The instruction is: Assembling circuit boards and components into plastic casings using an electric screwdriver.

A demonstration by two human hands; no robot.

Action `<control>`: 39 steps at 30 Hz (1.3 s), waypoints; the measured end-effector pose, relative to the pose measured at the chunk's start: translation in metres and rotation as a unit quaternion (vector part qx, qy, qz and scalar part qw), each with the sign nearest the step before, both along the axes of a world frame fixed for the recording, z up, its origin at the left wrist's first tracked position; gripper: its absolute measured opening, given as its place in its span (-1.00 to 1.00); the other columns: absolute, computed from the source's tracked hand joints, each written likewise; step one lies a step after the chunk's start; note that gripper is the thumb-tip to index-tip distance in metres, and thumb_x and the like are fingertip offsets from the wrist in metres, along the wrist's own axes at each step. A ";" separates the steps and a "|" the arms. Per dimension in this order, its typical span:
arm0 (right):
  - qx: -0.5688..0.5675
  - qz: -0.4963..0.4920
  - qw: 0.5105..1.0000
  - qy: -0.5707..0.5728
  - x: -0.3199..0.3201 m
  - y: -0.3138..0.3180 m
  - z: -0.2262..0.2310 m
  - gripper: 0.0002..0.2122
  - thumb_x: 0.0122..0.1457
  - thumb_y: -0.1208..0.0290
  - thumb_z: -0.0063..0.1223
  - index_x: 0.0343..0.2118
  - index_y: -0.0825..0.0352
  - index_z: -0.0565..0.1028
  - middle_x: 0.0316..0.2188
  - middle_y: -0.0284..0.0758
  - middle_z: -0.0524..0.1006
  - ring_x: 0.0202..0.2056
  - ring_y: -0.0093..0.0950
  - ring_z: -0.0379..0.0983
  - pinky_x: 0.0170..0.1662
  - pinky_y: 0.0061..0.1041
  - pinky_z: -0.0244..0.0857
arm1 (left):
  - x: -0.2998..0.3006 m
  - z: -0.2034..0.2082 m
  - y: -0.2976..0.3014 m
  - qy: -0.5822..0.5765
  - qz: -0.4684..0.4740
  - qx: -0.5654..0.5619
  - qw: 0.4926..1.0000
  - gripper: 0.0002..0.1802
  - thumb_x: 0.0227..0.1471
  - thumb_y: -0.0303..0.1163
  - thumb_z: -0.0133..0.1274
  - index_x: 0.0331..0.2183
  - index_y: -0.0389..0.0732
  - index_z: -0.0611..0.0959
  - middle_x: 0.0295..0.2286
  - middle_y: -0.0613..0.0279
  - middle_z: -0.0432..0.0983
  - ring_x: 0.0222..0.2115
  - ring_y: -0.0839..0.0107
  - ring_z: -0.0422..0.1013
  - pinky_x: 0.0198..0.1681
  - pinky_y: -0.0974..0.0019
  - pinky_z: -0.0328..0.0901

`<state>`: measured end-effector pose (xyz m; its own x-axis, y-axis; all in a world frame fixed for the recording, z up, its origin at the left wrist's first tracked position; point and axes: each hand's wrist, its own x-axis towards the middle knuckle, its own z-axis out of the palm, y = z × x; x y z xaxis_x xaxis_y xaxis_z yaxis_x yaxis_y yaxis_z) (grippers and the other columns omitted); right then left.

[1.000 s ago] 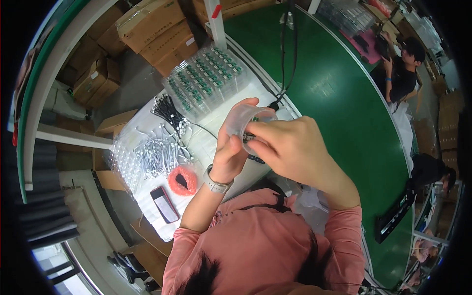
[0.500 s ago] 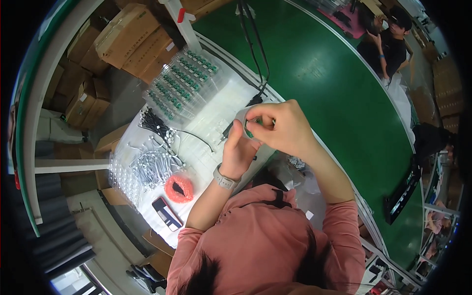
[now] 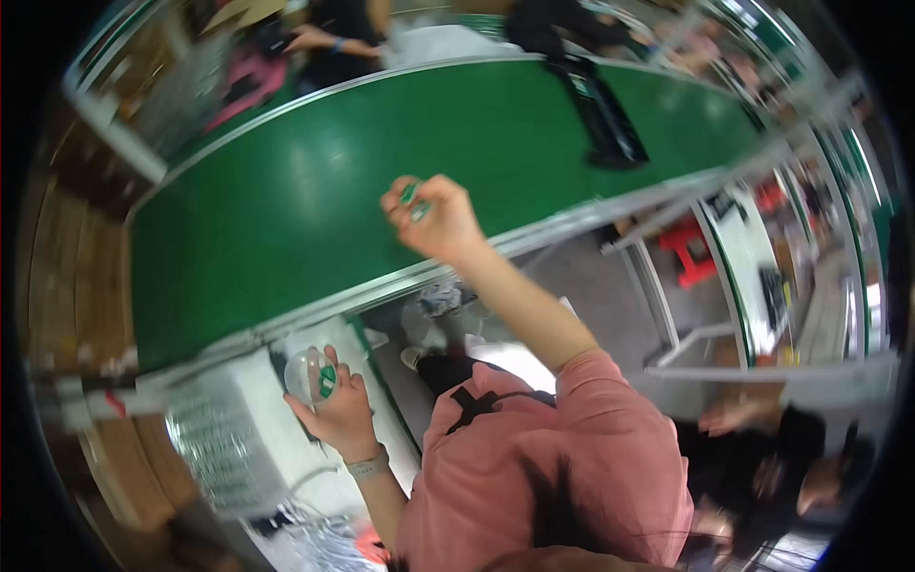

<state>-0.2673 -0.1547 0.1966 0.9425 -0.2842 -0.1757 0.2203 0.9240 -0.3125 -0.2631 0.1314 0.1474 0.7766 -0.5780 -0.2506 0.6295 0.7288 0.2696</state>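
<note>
My right hand (image 3: 440,221) is raised over the green belt-like surface, its fingers curled around small green pieces (image 3: 410,195) that look like circuit boards. Lower left, above the white worktable (image 3: 262,381), my left hand (image 3: 343,415) holds a clear round plastic piece (image 3: 302,377). A green part (image 3: 327,381) shows beside its fingers, within or against the clear plastic; I cannot tell which. Clear trays (image 3: 224,443) of small green boards lie on the worktable to the left of this hand. Motion blurs the finer detail.
The long green surface (image 3: 286,219) runs across the view, with a long black object (image 3: 605,119) at its far right. White cables (image 3: 334,543) lie at the lower left. A person in black (image 3: 762,458) is close on my right; others work beyond the belt.
My view has swung to the right. My hands have separated: the right now reaches over the green surface with green pieces, while the left stays over the worktable with the clear round piece.
</note>
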 end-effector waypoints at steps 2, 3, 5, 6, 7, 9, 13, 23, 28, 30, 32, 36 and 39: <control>0.004 -0.140 0.989 -0.054 -0.064 -0.091 -0.028 -0.76 -0.12 0.50 -0.06 -0.31 0.39 0.38 -0.41 -0.12 0.40 -0.41 -0.46 0.31 -0.42 -0.61 0.28 | 0.000 -0.007 -0.016 0.036 -0.038 -0.014 0.999 -0.20 0.09 0.23 -0.15 0.10 -0.25 0.31 -0.03 -0.07 0.33 -0.29 0.27 0.33 -0.27 0.32 0.28; -0.073 -0.246 0.967 0.001 -0.111 -0.125 -0.036 -0.75 -0.12 0.58 -0.08 -0.29 0.46 0.36 -0.37 -0.08 0.43 -0.41 -0.47 0.34 -0.36 -0.57 0.35 | -0.003 -0.013 -0.025 0.054 -0.076 0.005 0.996 -0.23 0.09 0.22 -0.15 0.09 -0.22 0.33 -0.04 -0.06 0.34 -0.29 0.27 0.34 -0.27 0.30 0.27; -0.181 -0.426 0.871 0.163 -0.213 -0.187 -0.053 -0.64 -0.03 0.58 -0.14 -0.10 0.51 0.33 -0.32 -0.03 0.47 -0.42 -0.41 0.39 -0.35 -0.49 0.36 | -0.010 -0.019 -0.048 0.085 -0.142 0.038 0.985 -0.27 0.10 0.22 -0.17 0.07 -0.18 0.36 -0.06 -0.04 0.38 -0.29 0.27 0.36 -0.28 0.25 0.27; -0.198 -0.475 0.837 0.184 -0.270 -0.217 -0.074 -0.61 0.00 0.57 -0.16 -0.04 0.50 0.32 -0.31 -0.05 0.48 -0.41 -0.38 0.40 -0.33 -0.45 0.36 | -0.014 -0.023 -0.056 0.082 -0.161 0.032 0.983 -0.27 0.10 0.22 -0.17 0.07 -0.18 0.36 -0.06 -0.04 0.38 -0.29 0.27 0.36 -0.28 0.25 0.27; -0.194 -0.520 0.808 0.201 -0.313 -0.223 -0.074 -0.63 0.02 0.57 -0.18 -0.04 0.49 0.32 -0.31 -0.07 0.48 -0.39 -0.36 0.42 -0.32 -0.43 0.36 | -0.016 -0.029 -0.059 0.076 -0.181 0.018 0.980 -0.29 0.10 0.22 -0.17 0.05 -0.17 0.37 -0.07 -0.04 0.39 -0.30 0.26 0.37 -0.29 0.25 0.26; -0.187 -0.571 0.770 0.215 -0.372 -0.223 -0.071 -0.65 0.05 0.56 -0.19 -0.04 0.47 0.33 -0.31 -0.09 0.48 -0.37 -0.34 0.43 -0.31 -0.40 0.36 | -0.020 -0.036 -0.064 0.063 -0.217 -0.008 0.974 -0.31 0.10 0.21 -0.17 0.02 -0.16 0.40 -0.10 -0.05 0.41 -0.31 0.25 0.38 -0.30 0.25 0.26; -0.081 -0.663 0.723 0.176 -0.432 -0.195 -0.071 -0.72 0.15 0.47 -0.26 -0.10 0.43 0.33 -0.22 -0.06 0.43 -0.24 -0.25 0.43 -0.12 -0.22 0.29 | -0.033 -0.036 -0.069 0.051 -0.241 0.002 0.969 -0.28 0.11 0.22 -0.19 0.02 -0.22 0.38 -0.09 -0.03 0.39 -0.35 0.28 0.36 -0.34 0.33 0.27; -0.153 -0.341 0.920 0.121 -0.477 -0.206 -0.113 -0.63 0.20 0.31 -0.28 -0.01 0.43 0.33 -0.04 0.03 0.40 -0.14 -0.18 0.41 -0.12 -0.17 0.32 | -0.041 -0.046 -0.048 0.059 -0.217 0.040 0.974 -0.30 0.11 0.21 -0.21 -0.01 -0.22 0.40 -0.13 -0.02 0.42 -0.35 0.29 0.35 -0.36 0.33 0.25; -0.286 -0.596 0.599 0.451 -0.489 -0.223 -0.139 -0.67 0.19 0.27 -0.23 -0.15 0.37 0.47 -0.32 -0.03 0.57 -0.54 -0.30 0.46 -0.50 -0.31 0.31 | -0.045 -0.047 -0.047 0.065 -0.221 0.054 0.972 -0.30 0.11 0.21 -0.20 -0.02 -0.22 0.42 -0.13 0.01 0.42 -0.35 0.30 0.33 -0.33 0.32 0.23; -0.304 -0.564 0.615 0.460 -0.518 -0.243 -0.157 -0.73 0.17 0.28 -0.18 -0.33 0.37 0.52 -0.47 -0.11 0.58 -0.63 -0.39 0.43 -0.55 -0.43 0.28 | -0.044 -0.046 -0.050 0.067 -0.217 0.059 0.972 -0.30 0.10 0.21 -0.20 -0.02 -0.22 0.42 -0.13 0.01 0.42 -0.35 0.30 0.32 -0.32 0.31 0.22; -0.410 -0.510 0.509 0.558 -0.562 -0.255 -0.165 -0.75 0.16 0.30 -0.16 -0.39 0.37 0.50 -0.52 -0.16 0.56 -0.63 -0.36 0.42 -0.54 -0.42 0.28 | -0.041 -0.044 -0.051 0.068 -0.232 0.041 0.970 -0.28 0.10 0.21 -0.20 0.01 -0.22 0.41 -0.12 0.02 0.42 -0.35 0.30 0.31 -0.30 0.31 0.21; -0.618 -0.396 0.313 0.603 -0.484 -0.245 -0.149 -0.80 0.11 0.34 -0.10 -0.42 0.36 0.50 -0.52 -0.21 0.54 -0.60 -0.29 0.44 -0.51 -0.38 0.30 | -0.040 -0.044 -0.045 0.083 -0.200 0.029 0.976 -0.25 0.09 0.22 -0.20 0.06 -0.21 0.38 -0.10 0.02 0.41 -0.34 0.31 0.31 -0.27 0.32 0.19; -0.757 -0.347 0.159 0.530 -0.400 -0.177 -0.095 -0.83 0.07 0.37 -0.04 -0.38 0.35 0.52 -0.46 -0.22 0.56 -0.56 -0.23 0.46 -0.47 -0.36 0.34 | -0.042 -0.037 -0.049 0.086 -0.183 0.010 0.979 -0.22 0.08 0.23 -0.20 0.09 -0.21 0.36 -0.08 0.01 0.40 -0.33 0.32 0.31 -0.26 0.31 0.18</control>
<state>-0.6677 -0.3320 0.1021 0.2609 -0.7288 0.6331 -0.8136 -0.5190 -0.2622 -0.3053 0.0827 0.1106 0.4626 -0.8035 -0.3747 0.8854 0.4406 0.1481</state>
